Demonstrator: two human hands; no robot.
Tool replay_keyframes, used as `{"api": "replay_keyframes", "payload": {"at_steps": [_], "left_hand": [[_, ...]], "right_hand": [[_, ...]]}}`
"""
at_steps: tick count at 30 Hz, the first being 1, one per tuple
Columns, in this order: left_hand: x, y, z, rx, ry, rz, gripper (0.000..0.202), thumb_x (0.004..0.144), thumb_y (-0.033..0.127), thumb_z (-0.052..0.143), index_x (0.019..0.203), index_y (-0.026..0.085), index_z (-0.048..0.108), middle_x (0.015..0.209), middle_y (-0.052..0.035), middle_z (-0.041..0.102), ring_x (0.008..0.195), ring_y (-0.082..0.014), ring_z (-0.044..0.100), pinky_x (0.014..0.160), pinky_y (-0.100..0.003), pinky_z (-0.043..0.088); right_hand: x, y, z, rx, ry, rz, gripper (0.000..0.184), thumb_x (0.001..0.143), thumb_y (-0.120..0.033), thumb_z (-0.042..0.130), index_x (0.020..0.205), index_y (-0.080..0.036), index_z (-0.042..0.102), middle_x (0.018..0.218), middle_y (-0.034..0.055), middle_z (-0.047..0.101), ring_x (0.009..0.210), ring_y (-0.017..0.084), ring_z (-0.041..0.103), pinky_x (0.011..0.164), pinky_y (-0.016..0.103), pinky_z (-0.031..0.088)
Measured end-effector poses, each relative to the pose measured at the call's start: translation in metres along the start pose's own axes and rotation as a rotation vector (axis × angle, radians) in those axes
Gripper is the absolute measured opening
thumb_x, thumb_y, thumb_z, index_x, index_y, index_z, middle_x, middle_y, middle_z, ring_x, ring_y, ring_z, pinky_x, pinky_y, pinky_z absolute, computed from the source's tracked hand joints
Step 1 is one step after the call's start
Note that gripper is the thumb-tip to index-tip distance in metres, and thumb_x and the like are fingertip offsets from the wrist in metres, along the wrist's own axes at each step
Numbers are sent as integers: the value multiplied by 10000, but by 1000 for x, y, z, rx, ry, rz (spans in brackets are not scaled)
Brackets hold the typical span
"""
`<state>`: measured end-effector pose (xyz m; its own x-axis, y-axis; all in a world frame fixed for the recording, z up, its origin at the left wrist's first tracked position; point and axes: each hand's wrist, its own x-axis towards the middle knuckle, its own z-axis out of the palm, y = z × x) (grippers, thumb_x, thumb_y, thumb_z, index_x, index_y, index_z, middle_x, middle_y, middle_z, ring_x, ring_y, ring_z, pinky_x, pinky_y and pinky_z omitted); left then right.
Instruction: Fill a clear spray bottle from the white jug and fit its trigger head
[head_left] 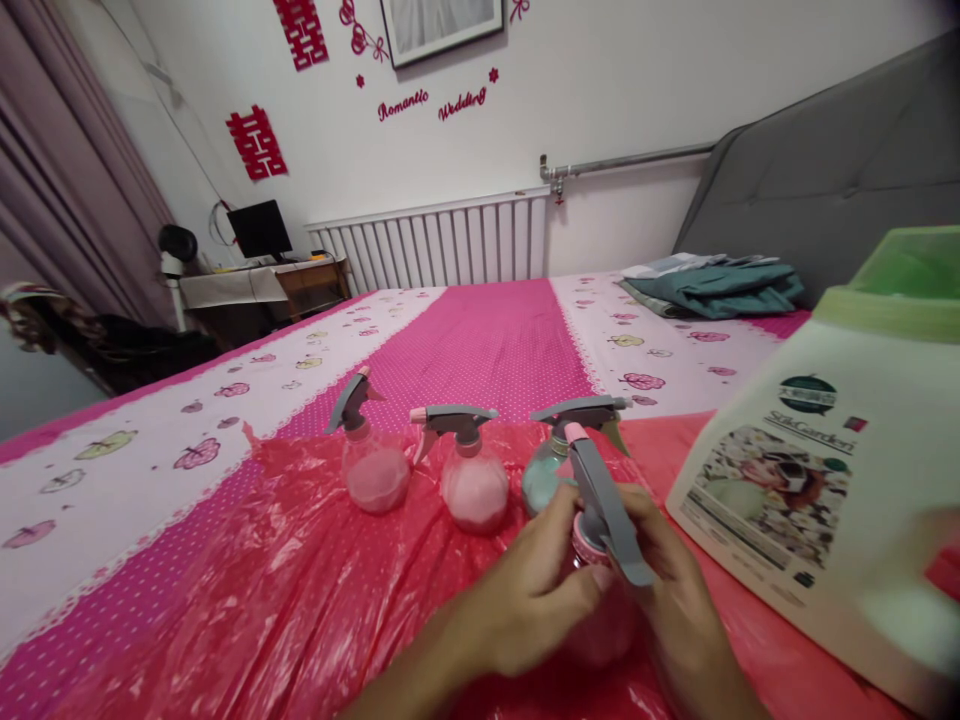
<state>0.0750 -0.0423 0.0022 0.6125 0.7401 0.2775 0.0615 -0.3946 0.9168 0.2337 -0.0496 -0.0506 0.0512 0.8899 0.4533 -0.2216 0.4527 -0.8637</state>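
A spray bottle (606,512) with a grey head, pink nozzle and pink collar stands up close in front of me. My left hand (525,600) grips it near the collar, thumb in front. From the other side my right hand (671,570) closes round it, partly behind the grey head. Most of this bottle's body is hidden by my hands. Just beyond stand a pink spray bottle (375,478) at the left, another pink spray bottle (475,492) in the middle and a green spray bottle (541,478), partly covered by my hands and the held bottle.
Crinkled red plastic sheeting (285,560) lies under the bottles on a pink patterned bed (487,330). A large detergent jug (847,400) with a green top stands close on the right. Folded cloths (720,285) lie by the grey headboard (847,150).
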Motion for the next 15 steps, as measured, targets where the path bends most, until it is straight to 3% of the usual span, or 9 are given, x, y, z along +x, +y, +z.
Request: {"api": "replay_keyframes", "payload": {"at_steps": [6, 15], "left_hand": [[-1, 7, -2, -57, -10, -44, 504, 1077, 460, 519, 1529, 236, 506, 1507, -104, 594, 1374, -328, 529, 1219, -501, 388], [0, 10, -2, -74, -1, -43, 458, 1070, 416, 514, 1484, 220, 539, 1466, -94, 610, 1325, -307, 548, 1193, -468, 407]], "right_hand": [[2, -2, 3, 2, 18, 10, 254, 911, -464, 770, 1141, -359, 749, 990, 4, 700, 859, 153, 710, 797, 209, 607], [3, -8, 7, 9, 52, -2, 273, 860, -468, 825, 1102, -354, 775, 957, -2, 711, 817, 141, 700, 790, 189, 610]]}}
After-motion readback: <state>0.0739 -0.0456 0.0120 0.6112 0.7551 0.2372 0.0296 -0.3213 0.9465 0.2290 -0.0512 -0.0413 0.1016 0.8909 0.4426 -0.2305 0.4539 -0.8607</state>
